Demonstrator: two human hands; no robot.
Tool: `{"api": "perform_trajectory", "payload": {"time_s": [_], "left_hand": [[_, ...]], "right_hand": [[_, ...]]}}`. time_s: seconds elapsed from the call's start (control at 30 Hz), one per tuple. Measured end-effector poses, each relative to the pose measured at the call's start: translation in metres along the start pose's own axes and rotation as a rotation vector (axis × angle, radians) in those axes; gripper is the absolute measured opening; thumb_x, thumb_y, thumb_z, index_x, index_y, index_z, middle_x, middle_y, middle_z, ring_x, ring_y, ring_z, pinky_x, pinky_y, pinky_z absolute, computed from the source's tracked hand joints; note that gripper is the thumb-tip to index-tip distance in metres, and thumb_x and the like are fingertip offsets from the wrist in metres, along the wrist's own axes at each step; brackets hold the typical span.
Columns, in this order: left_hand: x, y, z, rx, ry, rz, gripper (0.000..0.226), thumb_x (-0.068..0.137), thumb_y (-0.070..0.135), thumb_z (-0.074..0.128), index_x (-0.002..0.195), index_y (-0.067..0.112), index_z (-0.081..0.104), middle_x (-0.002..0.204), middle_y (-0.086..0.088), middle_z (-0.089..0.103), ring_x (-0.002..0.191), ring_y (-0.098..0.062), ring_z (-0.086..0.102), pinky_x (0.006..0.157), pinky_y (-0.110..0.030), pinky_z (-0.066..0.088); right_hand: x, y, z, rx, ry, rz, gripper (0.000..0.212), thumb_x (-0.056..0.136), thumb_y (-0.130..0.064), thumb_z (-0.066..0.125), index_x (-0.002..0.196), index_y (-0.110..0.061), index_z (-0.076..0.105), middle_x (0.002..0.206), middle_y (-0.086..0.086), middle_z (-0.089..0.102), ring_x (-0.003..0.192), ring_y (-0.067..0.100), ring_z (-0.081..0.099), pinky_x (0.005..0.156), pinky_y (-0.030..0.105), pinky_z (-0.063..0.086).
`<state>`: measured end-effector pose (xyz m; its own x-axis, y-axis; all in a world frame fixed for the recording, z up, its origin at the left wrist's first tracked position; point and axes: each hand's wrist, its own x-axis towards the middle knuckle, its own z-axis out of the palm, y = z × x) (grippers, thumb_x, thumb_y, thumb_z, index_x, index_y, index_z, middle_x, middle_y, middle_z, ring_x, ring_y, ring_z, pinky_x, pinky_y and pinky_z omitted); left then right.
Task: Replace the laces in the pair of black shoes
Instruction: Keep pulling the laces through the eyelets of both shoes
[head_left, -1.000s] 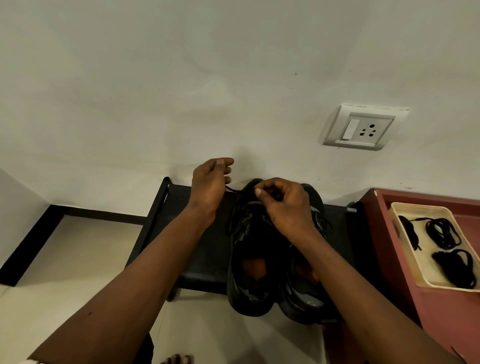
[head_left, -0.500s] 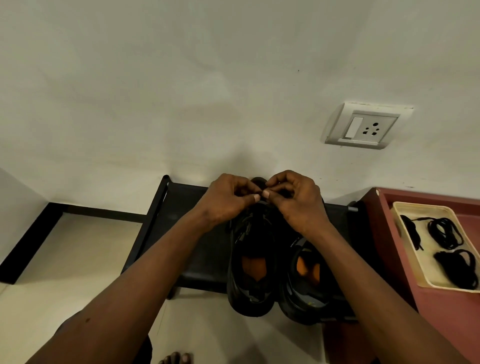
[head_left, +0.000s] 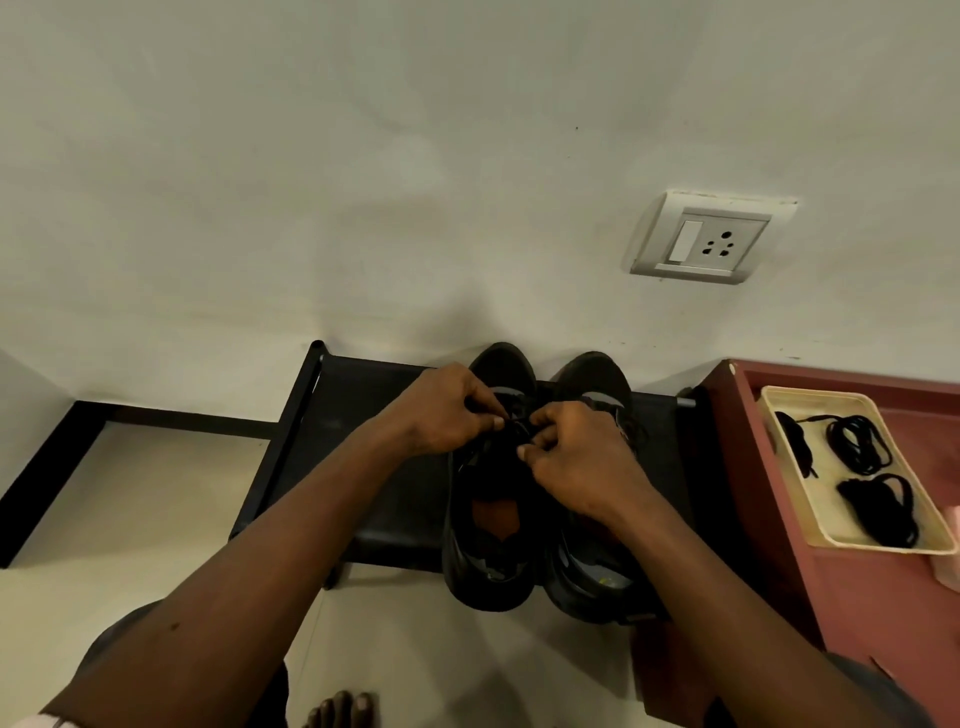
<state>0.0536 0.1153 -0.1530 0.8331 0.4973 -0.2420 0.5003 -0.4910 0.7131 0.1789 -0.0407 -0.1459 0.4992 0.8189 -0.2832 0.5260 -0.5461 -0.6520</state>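
Two black shoes stand side by side on a low black rack (head_left: 332, 415), toes toward the wall. The left shoe (head_left: 491, 545) shows an orange insole; the right shoe (head_left: 592, 582) is partly hidden under my right forearm. My left hand (head_left: 441, 410) and my right hand (head_left: 576, 457) meet over the left shoe's lacing area, fingers pinched on its black lace (head_left: 511, 431). The lace itself is mostly hidden between my fingertips.
A cream tray (head_left: 795, 499) on a reddish-brown cabinet (head_left: 857, 597) at the right holds several coiled black laces (head_left: 857, 441). A wall socket (head_left: 706, 239) sits above. Pale floor lies left of the rack, and my toes (head_left: 340, 709) show at the bottom.
My left hand came in from the left to meet my right hand. Both hands then moved down from the toe toward the middle of the left shoe.
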Motion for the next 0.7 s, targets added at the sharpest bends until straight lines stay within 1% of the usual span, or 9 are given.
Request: {"api": "perform_trajectory", "payload": {"time_s": [0.03, 0.1, 0.17, 0.23, 0.33, 0.4, 0.53, 0.6, 0.7], "left_hand": [[-0.001, 0.001, 0.001, -0.017, 0.023, -0.004, 0.012, 0.094, 0.023, 0.074, 0.102, 0.029, 0.082, 0.099, 0.017, 0.075, 0.096, 0.001, 0.067, 0.089, -0.022, 0.053], [-0.001, 0.003, 0.004, -0.038, 0.047, -0.015, 0.01, 0.093, 0.023, 0.076, 0.096, 0.03, 0.081, 0.092, 0.018, 0.074, 0.09, 0.001, 0.067, 0.083, -0.019, 0.052], [-0.001, 0.005, 0.008, -0.031, 0.051, -0.025, 0.009, 0.093, 0.022, 0.075, 0.094, 0.028, 0.081, 0.092, 0.016, 0.073, 0.089, -0.001, 0.068, 0.084, -0.02, 0.054], [-0.001, 0.009, 0.011, -0.005, 0.057, -0.027, 0.01, 0.093, 0.02, 0.073, 0.093, 0.026, 0.081, 0.091, 0.015, 0.073, 0.088, -0.002, 0.069, 0.084, -0.022, 0.056], [0.0, 0.014, 0.014, 0.031, 0.078, -0.029, 0.008, 0.09, 0.02, 0.074, 0.087, 0.023, 0.08, 0.087, 0.012, 0.073, 0.082, -0.004, 0.069, 0.079, -0.022, 0.057], [0.0, 0.017, 0.014, 0.079, 0.092, -0.019, 0.006, 0.088, 0.021, 0.075, 0.083, 0.022, 0.079, 0.084, 0.01, 0.072, 0.079, -0.006, 0.069, 0.077, -0.024, 0.057], [0.001, 0.019, 0.014, 0.148, 0.094, -0.01, 0.008, 0.088, 0.024, 0.075, 0.08, 0.023, 0.076, 0.081, 0.009, 0.071, 0.076, -0.007, 0.068, 0.074, -0.024, 0.055], [0.002, 0.018, 0.016, 0.16, 0.065, -0.004, 0.005, 0.09, 0.026, 0.076, 0.085, 0.025, 0.078, 0.083, 0.01, 0.071, 0.079, -0.006, 0.068, 0.076, -0.023, 0.055], [0.002, 0.014, 0.017, 0.085, 0.042, -0.008, 0.007, 0.09, 0.032, 0.078, 0.089, 0.025, 0.081, 0.088, 0.013, 0.071, 0.086, -0.005, 0.067, 0.079, -0.022, 0.056]], "right_hand": [[0.001, 0.003, 0.0, 0.027, 0.013, 0.02, 0.032, 0.094, -0.021, 0.074, 0.125, -0.02, 0.066, 0.089, -0.005, 0.076, 0.085, 0.005, 0.069, 0.082, 0.026, 0.059], [0.002, 0.008, -0.003, 0.088, 0.016, 0.07, 0.035, 0.096, -0.013, 0.07, 0.132, -0.015, 0.066, 0.101, -0.003, 0.076, 0.097, 0.009, 0.07, 0.093, 0.029, 0.059], [0.006, 0.014, -0.005, 0.163, 0.004, 0.126, 0.033, 0.097, -0.008, 0.066, 0.13, -0.014, 0.068, 0.109, 0.002, 0.075, 0.102, 0.015, 0.071, 0.095, 0.036, 0.06], [0.008, 0.017, -0.006, 0.26, 0.0, 0.185, 0.031, 0.097, -0.001, 0.064, 0.124, -0.014, 0.071, 0.108, 0.006, 0.075, 0.099, 0.019, 0.072, 0.091, 0.041, 0.063], [0.011, 0.018, -0.004, 0.385, 0.002, 0.254, 0.031, 0.097, 0.004, 0.059, 0.12, -0.012, 0.072, 0.109, 0.009, 0.074, 0.099, 0.021, 0.072, 0.086, 0.04, 0.064], [0.011, 0.016, -0.005, 0.427, 0.003, 0.281, 0.031, 0.098, 0.006, 0.057, 0.119, -0.011, 0.072, 0.107, 0.01, 0.073, 0.099, 0.022, 0.072, 0.077, 0.035, 0.065], [0.009, 0.012, -0.006, 0.502, -0.005, 0.307, 0.032, 0.098, 0.011, 0.054, 0.115, -0.008, 0.072, 0.107, 0.011, 0.072, 0.095, 0.019, 0.071, 0.056, 0.02, 0.057], [0.008, 0.012, -0.007, 0.529, -0.002, 0.317, 0.032, 0.097, 0.013, 0.052, 0.115, -0.006, 0.072, 0.107, 0.013, 0.072, 0.093, 0.019, 0.07, 0.053, 0.018, 0.056], [0.007, 0.011, -0.008, 0.555, -0.006, 0.327, 0.032, 0.097, 0.014, 0.051, 0.115, -0.003, 0.071, 0.107, 0.015, 0.071, 0.091, 0.019, 0.071, 0.053, 0.019, 0.057]]}}
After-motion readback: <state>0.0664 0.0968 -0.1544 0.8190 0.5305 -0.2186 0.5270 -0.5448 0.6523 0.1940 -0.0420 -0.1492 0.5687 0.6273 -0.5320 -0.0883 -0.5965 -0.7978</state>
